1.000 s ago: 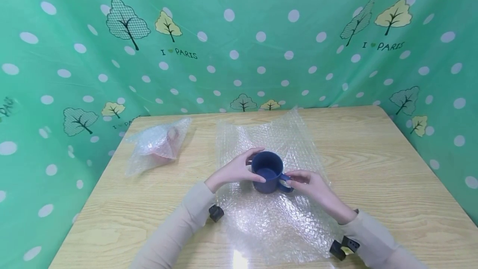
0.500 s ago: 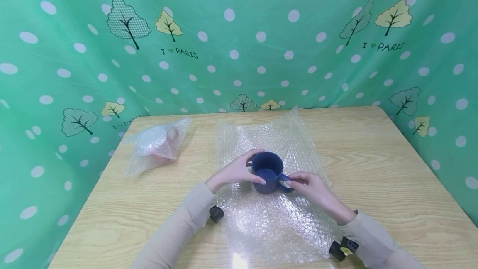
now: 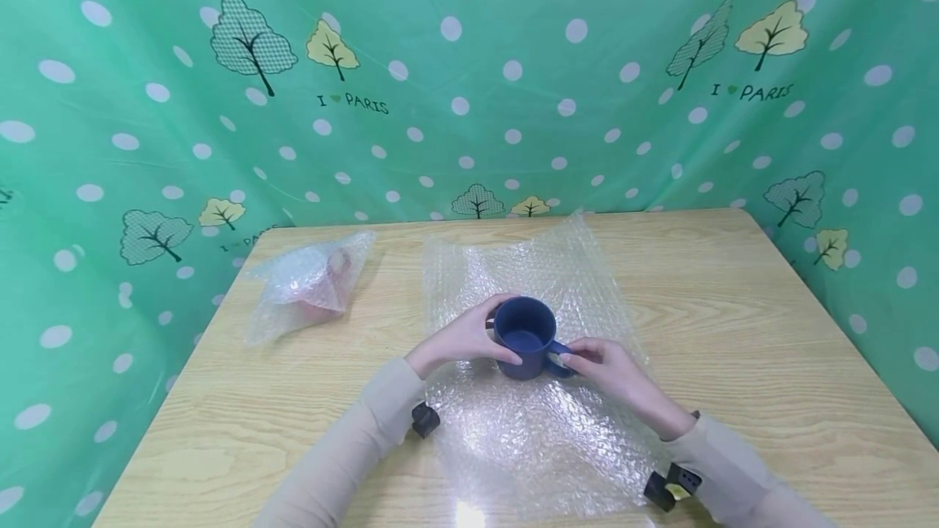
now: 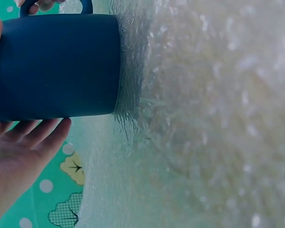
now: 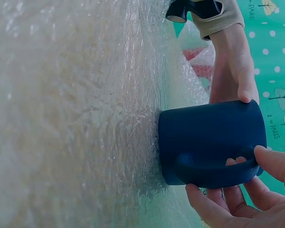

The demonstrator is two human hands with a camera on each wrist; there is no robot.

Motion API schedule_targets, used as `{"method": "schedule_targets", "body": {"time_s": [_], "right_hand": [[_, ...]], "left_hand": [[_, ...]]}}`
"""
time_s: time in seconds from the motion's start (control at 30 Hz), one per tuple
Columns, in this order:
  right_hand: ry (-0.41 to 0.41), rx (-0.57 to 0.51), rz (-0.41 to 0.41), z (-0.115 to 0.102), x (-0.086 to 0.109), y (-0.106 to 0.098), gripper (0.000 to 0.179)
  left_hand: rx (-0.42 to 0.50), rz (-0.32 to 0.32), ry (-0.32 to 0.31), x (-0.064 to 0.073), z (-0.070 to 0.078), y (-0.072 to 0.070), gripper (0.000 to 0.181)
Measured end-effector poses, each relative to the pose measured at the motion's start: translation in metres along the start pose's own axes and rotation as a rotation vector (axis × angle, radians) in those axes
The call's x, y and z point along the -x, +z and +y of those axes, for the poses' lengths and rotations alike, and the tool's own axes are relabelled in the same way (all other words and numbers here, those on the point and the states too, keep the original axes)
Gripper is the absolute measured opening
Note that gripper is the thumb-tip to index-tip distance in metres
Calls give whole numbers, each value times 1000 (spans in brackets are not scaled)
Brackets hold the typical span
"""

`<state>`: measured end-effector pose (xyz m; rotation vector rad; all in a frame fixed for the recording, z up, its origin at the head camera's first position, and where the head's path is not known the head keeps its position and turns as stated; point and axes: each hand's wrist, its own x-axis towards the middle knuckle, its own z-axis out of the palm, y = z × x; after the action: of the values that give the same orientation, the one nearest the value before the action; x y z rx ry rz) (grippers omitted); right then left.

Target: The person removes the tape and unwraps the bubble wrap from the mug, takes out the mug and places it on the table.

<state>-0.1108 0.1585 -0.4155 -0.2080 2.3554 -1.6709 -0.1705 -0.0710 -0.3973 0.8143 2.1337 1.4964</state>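
Observation:
A dark blue mug (image 3: 525, 338) stands upright on a sheet of bubble wrap (image 3: 543, 422), its handle turned to the right. My left hand (image 3: 467, 341) grips the mug's left side, thumb across the near wall and fingers round the far side. On the handle, my right hand (image 3: 607, 367) pinches with thumb and fingers. The right wrist view shows the mug's handle (image 5: 218, 173) between that thumb and the fingertips. In the left wrist view, the mug's wall (image 4: 57, 66) fills the upper left, with the left fingers along its lower side.
A bubble-wrapped bundle (image 3: 311, 288) with something reddish inside lies at the table's back left. The wooden table (image 3: 734, 292) extends to both sides of the bubble wrap. A green polka-dot cloth (image 3: 469, 63) hangs behind and at the sides.

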Motion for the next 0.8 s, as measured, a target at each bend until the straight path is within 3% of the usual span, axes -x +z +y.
{"method": "schedule_targets", "body": {"time_s": [0.1, 0.43, 0.8], "right_hand": [[-10, 0, -9, 0, -1, 0, 29], [-79, -52, -78, 0, 1, -2, 29], [-93, 7, -60, -11, -2, -3, 27]], "left_hand": [[-19, -3, -1, 3, 8, 0, 82], [-101, 46, 1, 6, 15, 2, 81], [-141, 128, 7, -1, -10, -4, 86]]}}
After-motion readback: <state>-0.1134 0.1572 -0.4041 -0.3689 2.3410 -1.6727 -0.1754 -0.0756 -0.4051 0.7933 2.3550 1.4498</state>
